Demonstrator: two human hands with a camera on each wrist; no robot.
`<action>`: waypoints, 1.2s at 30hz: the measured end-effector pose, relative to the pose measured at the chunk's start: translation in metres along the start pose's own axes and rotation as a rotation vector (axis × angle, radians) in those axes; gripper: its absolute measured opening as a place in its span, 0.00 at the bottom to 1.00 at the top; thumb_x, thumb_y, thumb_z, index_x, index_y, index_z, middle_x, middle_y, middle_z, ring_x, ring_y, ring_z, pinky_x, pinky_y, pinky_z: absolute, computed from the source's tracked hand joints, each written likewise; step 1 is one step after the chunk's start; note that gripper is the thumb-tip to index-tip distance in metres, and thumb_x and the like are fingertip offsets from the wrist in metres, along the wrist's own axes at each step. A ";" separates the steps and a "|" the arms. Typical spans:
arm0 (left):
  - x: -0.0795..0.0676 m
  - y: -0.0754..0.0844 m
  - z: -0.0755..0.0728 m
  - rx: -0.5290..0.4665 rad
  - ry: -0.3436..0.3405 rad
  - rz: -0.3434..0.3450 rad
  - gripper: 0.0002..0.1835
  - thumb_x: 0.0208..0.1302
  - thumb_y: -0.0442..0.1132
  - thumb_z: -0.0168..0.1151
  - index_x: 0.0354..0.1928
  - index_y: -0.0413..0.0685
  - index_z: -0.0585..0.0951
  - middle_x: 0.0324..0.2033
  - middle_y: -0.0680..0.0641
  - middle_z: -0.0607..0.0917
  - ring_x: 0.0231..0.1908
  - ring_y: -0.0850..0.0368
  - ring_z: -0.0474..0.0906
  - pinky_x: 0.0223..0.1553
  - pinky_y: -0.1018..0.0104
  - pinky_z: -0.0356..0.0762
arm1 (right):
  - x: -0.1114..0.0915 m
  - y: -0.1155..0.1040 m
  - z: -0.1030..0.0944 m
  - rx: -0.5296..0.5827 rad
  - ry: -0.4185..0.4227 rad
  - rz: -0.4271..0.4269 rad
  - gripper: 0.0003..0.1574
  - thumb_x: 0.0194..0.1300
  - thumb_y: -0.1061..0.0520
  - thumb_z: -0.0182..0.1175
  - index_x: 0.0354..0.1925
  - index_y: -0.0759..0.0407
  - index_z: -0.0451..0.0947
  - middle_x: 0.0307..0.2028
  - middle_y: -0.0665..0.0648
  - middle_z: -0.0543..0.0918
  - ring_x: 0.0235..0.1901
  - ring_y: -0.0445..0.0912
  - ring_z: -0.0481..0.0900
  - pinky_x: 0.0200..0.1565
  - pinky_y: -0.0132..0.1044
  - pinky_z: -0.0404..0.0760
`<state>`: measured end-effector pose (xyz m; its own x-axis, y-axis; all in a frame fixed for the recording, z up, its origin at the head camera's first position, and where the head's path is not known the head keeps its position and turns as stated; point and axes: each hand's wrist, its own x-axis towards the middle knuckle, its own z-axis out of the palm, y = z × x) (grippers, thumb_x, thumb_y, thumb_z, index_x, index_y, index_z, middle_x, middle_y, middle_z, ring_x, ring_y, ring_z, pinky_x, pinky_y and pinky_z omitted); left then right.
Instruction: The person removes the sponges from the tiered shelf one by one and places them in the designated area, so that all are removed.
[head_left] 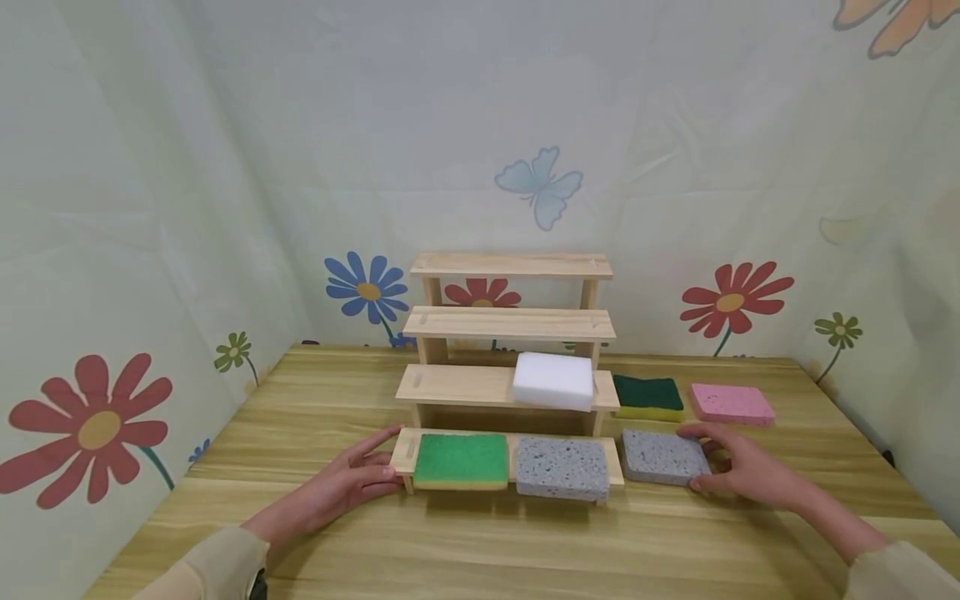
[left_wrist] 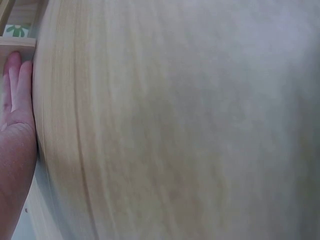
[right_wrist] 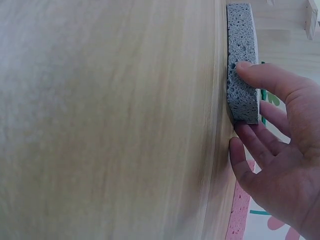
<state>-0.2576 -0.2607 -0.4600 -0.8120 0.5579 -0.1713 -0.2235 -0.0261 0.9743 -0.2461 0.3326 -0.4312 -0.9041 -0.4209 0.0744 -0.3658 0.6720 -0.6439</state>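
Note:
My right hand (head_left: pixel 750 471) pinches the right end of a speckled grey sponge (head_left: pixel 660 457) lying on the table, right of a stepped wooden rack (head_left: pixel 450 385). The right wrist view shows the thumb (right_wrist: pixel 255 74) on the sponge's side and the other fingers around its end. My left hand (head_left: pixel 348 479) rests against the left end of the rack's lowest step, fingers mostly straight. On that step sit a green sponge (head_left: pixel 461 460) with a yellow underside and another grey sponge (head_left: pixel 562 467). A white sponge (head_left: pixel 553 379) lies on the step above, at its right.
Behind the held sponge, a dark green and yellow sponge (head_left: pixel 648 398) and a pink sponge (head_left: pixel 732 403) lie on the wood-grain table (head_left: pixel 525 550). The rack's two upper steps are bare. A flower-printed cloth (head_left: pixel 420 125) hangs around the table's back and sides.

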 end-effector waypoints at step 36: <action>0.000 0.000 0.000 -0.018 -0.014 0.015 0.44 0.72 0.32 0.54 0.80 0.51 0.39 0.59 0.45 0.77 0.58 0.55 0.79 0.62 0.64 0.79 | -0.001 0.001 -0.001 0.006 0.002 -0.027 0.43 0.56 0.52 0.73 0.65 0.65 0.67 0.57 0.66 0.74 0.45 0.40 0.75 0.41 0.28 0.82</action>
<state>-0.2574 -0.2605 -0.4595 -0.8081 0.5685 -0.1542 -0.2209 -0.0499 0.9740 -0.2454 0.3345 -0.4316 -0.8942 -0.4378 0.0936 -0.3892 0.6567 -0.6459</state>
